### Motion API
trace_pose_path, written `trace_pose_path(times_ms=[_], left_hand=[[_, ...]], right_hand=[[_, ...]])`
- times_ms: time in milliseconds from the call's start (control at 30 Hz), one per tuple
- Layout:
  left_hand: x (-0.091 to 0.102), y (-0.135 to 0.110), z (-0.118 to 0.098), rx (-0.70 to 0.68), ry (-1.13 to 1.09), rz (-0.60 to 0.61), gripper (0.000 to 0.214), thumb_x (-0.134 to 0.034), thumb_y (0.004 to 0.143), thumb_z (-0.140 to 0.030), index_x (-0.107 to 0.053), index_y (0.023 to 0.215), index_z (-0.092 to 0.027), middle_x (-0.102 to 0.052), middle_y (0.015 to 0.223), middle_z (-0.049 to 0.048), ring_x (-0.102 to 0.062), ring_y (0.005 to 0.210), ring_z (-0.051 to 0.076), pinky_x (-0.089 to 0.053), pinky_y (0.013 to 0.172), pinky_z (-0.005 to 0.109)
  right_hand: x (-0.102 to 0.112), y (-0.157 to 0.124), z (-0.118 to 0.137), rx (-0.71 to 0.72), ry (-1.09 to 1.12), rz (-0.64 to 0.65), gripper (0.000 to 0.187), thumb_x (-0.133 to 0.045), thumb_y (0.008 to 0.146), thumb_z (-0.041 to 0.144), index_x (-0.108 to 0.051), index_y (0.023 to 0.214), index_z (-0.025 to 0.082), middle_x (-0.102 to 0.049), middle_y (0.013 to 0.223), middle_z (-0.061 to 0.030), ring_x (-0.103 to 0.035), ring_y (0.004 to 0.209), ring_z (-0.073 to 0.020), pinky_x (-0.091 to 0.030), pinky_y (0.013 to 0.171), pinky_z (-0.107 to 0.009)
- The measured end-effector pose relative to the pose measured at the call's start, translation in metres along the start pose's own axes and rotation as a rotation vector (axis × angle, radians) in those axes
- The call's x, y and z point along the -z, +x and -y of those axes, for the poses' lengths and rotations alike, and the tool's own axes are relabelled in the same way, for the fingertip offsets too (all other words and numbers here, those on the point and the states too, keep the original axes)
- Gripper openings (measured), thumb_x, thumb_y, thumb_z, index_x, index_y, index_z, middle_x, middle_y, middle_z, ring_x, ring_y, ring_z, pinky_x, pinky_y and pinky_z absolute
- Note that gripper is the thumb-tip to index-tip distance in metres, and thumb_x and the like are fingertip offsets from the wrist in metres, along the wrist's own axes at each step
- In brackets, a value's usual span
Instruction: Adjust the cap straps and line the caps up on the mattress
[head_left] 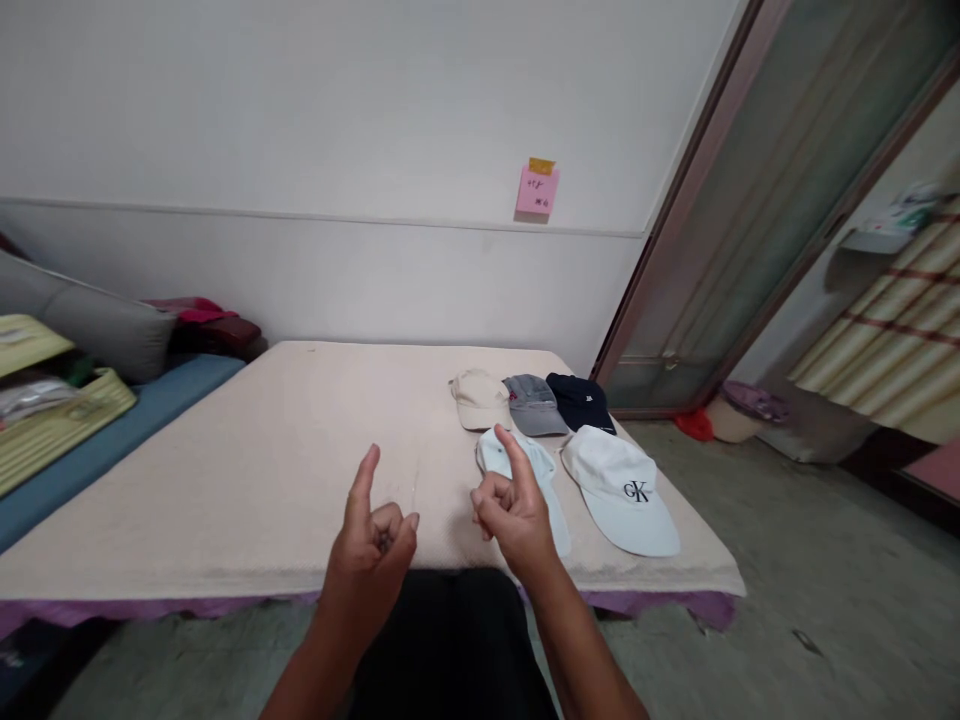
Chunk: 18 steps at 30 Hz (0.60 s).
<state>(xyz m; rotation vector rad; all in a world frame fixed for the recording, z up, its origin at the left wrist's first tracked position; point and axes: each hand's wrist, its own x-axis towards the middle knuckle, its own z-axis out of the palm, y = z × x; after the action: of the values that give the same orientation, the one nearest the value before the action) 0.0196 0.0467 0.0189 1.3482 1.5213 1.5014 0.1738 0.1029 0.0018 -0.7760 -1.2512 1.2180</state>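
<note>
Both my hands are raised over the near edge of a low platform covered in a cream cloth (300, 450). My left hand (373, 545) has its index finger pointing up and the other fingers curled, holding nothing. My right hand (514, 510) makes the same shape, index finger up, empty. Just behind my right hand lies a pale blue cap (551, 505). To its right sits a white cap with a black logo (619, 490). Behind them, in a row, are a cream cap (478, 400), a grey cap (534, 405) and a navy cap (581, 402).
A blue mattress (112, 430) with a grey cushion (90, 320) and yellow-green items lies at the left. A pink sticky note (537, 190) hangs on the white wall. A sliding door frame (675, 250) stands at the right, with bare concrete floor (810, 580) beside the platform.
</note>
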Motion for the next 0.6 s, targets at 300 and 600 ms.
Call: trace_pose_path(times_ms=[300,600], left_hand=[[0.014,-0.005,-0.033,-0.162,0.247,-0.101,0.077,-0.05,0.081,-0.027,-0.011,0.147,-0.02,-0.028,0.049,-0.0123,-0.031,0.042,0.011,-0.033,0.048,0.021],[0.012,-0.019,-0.048,-0.121,-0.011,-0.161,0.088,-0.064,0.066,-0.027,-0.025,0.145,-0.019,-0.033,0.046,-0.0114,-0.027,0.04,0.01,-0.03,0.047,0.021]], right_hand=[[-0.001,-0.009,0.038,0.206,-0.256,-0.059,0.072,-0.054,0.082,0.015,-0.022,0.144,0.031,-0.045,0.06,0.0075,-0.042,0.049,-0.0093,-0.037,0.047,-0.021],[-0.004,-0.025,0.062,0.241,-0.271,-0.108,0.074,-0.056,0.08,0.014,-0.023,0.144,0.029,-0.043,0.058,0.0072,-0.04,0.047,-0.0097,-0.035,0.043,-0.021]])
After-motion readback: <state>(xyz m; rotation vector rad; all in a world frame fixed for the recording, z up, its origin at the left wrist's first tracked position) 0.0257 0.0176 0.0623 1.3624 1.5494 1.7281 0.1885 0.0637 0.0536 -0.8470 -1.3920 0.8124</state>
